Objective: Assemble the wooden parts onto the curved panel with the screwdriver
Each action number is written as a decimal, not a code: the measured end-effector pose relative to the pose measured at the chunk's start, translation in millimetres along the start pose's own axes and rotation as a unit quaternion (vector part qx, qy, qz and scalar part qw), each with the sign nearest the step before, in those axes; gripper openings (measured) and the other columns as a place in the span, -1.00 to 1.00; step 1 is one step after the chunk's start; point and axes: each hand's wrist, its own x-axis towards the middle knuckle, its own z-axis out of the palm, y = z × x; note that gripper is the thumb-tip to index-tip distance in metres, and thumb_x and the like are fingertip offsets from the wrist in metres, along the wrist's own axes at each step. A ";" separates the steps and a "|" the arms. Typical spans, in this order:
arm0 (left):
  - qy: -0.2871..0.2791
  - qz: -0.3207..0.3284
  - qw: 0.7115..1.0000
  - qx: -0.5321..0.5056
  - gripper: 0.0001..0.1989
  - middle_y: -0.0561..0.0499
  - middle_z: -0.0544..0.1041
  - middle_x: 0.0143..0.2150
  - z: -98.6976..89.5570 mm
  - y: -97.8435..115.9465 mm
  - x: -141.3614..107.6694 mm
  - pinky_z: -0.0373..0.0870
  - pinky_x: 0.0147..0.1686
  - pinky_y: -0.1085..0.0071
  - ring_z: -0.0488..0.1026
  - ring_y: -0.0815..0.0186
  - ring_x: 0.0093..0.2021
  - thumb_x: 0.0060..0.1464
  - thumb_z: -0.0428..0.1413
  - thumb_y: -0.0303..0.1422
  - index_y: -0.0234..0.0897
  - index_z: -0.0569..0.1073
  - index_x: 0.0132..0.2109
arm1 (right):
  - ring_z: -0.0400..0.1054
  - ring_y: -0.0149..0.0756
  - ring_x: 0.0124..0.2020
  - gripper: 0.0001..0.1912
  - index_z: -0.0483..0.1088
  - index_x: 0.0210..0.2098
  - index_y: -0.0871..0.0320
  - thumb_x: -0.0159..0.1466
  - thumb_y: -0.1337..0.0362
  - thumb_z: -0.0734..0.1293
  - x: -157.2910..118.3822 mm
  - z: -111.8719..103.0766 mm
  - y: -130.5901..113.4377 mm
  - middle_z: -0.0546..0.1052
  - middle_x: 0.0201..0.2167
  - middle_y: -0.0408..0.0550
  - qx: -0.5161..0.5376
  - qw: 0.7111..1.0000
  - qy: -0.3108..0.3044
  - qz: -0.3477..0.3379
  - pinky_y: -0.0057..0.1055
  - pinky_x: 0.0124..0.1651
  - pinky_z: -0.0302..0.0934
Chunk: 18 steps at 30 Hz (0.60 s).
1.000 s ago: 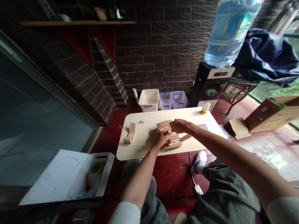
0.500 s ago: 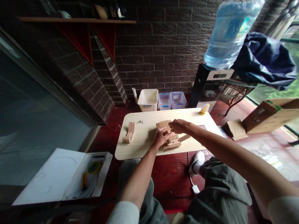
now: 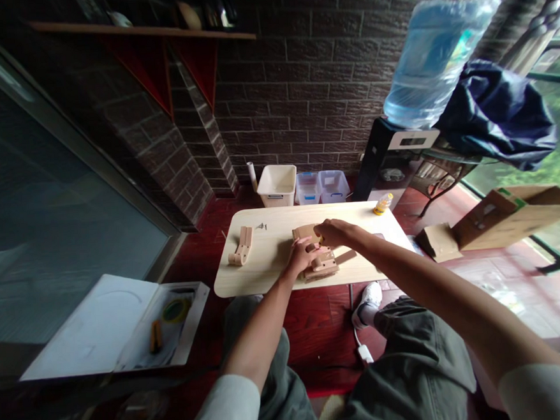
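Observation:
On the pale table (image 3: 269,271), a wooden piece with a rounded end and holes (image 3: 322,262) lies on brown cardboard (image 3: 304,232). My left hand (image 3: 302,254) grips the wooden piece at its left side, its fingers bent over it. Closed and knuckles up, my right hand (image 3: 333,232) is just above the same piece. A bit of yellow, seemingly the handle of a slim tool, shows beneath its fingers; the tip is hidden. A similar wooden piece (image 3: 242,246) lies apart at the left. Small dark screws (image 3: 261,226) lie behind it.
A yellow-capped bottle (image 3: 383,204) stands at the table's back right corner. Beyond the table are a cream bin (image 3: 277,186), clear tubs (image 3: 333,187) and a water dispenser (image 3: 377,158). An open white box (image 3: 188,335) sits at left; a carton (image 3: 506,220) at right.
The view has shifted slightly. Both hands stay at the wooden piece, with the right wrist a little turned and a flat strip beside it showing more clearly.

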 end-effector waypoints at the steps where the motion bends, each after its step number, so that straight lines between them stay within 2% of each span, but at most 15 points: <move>1: 0.001 0.003 1.000 0.000 -0.62 -0.16 0.55 0.20 0.8 -1.3 0.4 0.17 0.38 0.06 0.40 0.01 0.30 -0.07 0.40 -0.20 -0.22 0.62 -0.09 | 0.58 -0.05 -0.07 -0.64 0.50 0.07 0.26 0.34 0.24 0.36 -1.3 0.0 0.2 0.64 -0.08 0.24 -0.004 1.000 0.005 -0.004 -0.40 -0.18 0.37; 4: 0.002 0.011 1.000 0.004 -0.68 -0.13 0.56 0.19 2.5 -4.8 1.8 0.12 0.41 0.04 0.41 0.02 0.29 -0.07 0.40 -0.21 -0.20 0.63 -0.14 | 0.58 -0.06 -0.08 -0.69 0.50 0.04 0.30 0.38 0.28 0.31 -1.4 3.9 -1.1 0.64 -0.09 0.26 -0.013 1.000 0.019 -0.004 -0.39 -0.17 0.38; 8: -0.012 0.032 0.999 0.010 -0.80 -0.10 0.56 0.20 2.5 -5.3 2.7 0.08 0.43 0.01 0.42 0.05 0.28 -0.02 0.38 -0.24 -0.16 0.64 -0.22 | 0.57 -0.03 -0.06 -0.65 0.50 0.05 0.37 0.40 0.23 0.31 4.4 9.3 -4.5 0.62 -0.08 0.34 -0.013 1.000 0.022 0.013 -0.37 -0.14 0.39; 10: -0.008 0.031 0.999 0.009 -0.74 -0.11 0.56 0.19 2.1 -3.9 2.6 0.12 0.41 0.00 0.43 0.04 0.27 -0.03 0.39 -0.23 -0.16 0.64 -0.16 | 0.57 -0.01 -0.06 -0.62 0.51 0.04 0.40 0.38 0.22 0.34 6.0 7.0 -4.6 0.62 -0.08 0.38 -0.013 1.000 0.016 0.018 -0.37 -0.14 0.39; 13: 0.003 0.013 1.000 0.005 -0.61 -0.16 0.56 0.19 1.7 -1.9 2.1 0.22 0.36 0.01 0.43 0.01 0.27 -0.07 0.41 -0.21 -0.18 0.61 -0.06 | 0.58 -0.05 -0.10 -0.59 0.54 0.02 0.34 0.32 0.15 0.41 3.0 -2.7 -2.9 0.64 -0.09 0.31 -0.007 1.000 0.001 0.022 -0.39 -0.17 0.39; 16: 0.007 0.009 1.000 0.003 -0.61 -0.18 0.56 0.18 1.5 -1.5 1.7 0.26 0.33 0.03 0.42 -0.01 0.28 -0.07 0.41 -0.20 -0.20 0.61 -0.08 | 0.58 -0.05 -0.09 -0.57 0.52 0.07 0.26 0.30 0.13 0.42 -3.7 -10.9 -4.0 0.64 -0.05 0.24 0.001 1.000 -0.006 0.009 -0.38 -0.17 0.39; 18: 0.007 0.014 1.000 -0.005 -0.64 -0.16 0.58 0.16 1.5 -2.1 1.9 0.26 0.33 0.04 0.43 0.00 0.26 -0.08 0.41 -0.20 -0.20 0.62 -0.12 | 0.57 -0.04 -0.05 -0.61 0.51 0.09 0.26 0.32 0.20 0.39 -6.6 -11.0 -7.5 0.63 -0.03 0.25 -0.001 1.000 -0.011 -0.002 -0.38 -0.15 0.38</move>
